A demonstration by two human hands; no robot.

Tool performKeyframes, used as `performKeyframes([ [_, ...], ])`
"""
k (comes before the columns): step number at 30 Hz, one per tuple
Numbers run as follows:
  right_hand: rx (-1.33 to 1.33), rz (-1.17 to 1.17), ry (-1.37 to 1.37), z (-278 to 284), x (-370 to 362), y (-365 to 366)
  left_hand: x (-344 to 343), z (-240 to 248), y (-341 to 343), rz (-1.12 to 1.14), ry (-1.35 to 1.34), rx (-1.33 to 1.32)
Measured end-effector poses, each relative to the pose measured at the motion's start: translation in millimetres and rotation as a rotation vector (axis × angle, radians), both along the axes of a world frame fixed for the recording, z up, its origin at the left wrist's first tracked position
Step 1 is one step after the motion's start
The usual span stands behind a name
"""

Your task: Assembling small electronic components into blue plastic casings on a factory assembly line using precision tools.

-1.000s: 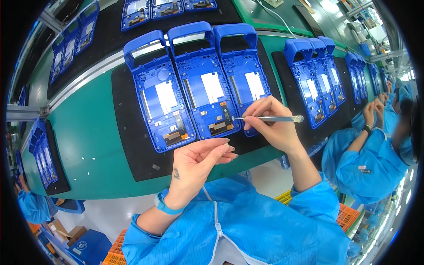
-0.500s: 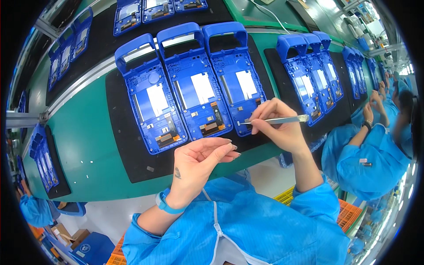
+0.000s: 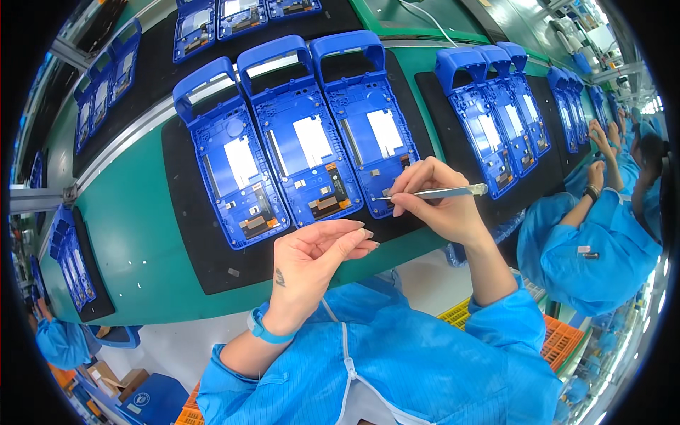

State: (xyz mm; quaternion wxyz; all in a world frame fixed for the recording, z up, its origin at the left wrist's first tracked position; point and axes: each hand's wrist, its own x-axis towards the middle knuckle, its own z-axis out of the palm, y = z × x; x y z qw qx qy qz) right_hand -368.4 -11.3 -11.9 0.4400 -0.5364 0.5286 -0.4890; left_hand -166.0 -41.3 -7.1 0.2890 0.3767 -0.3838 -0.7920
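My right hand grips a pair of silver tweezers like a pen. Their tip reaches the lower left corner of the right-hand blue plastic housing, and my fingers hide part of that housing's lower end. Two more blue housings, the middle one and the left one, lie beside it. Each has a loop-shaped top, a white rectangle and small electronic parts inside. Nearer to me, my left hand is raised with thumb and fingers pinched together; what they hold, if anything, is too small to name.
A black mat lies under the housings on the green bench. More blue housings sit in groups on the right, far side and left. A co-worker in blue sits at the right. White scraps dot the bench.
The housings and bench have shifted slightly left in view. The tweezers' tip has moved left with them, and the small white piece seen at it before no longer shows plainly. My left hand keeps its pinch.
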Motion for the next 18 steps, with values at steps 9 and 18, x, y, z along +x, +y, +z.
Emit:
performKeyframes([
  [9,-0.049,0.159,-0.168,7.3,-4.3,13.9,-15.6,5.1,1.4,-0.076,0.012,-0.021],
  [18,-0.004,-0.184,-0.021,2.7,-37.5,22.6,-32.6,1.5,4.8,-0.079,0.085,0.087],
])
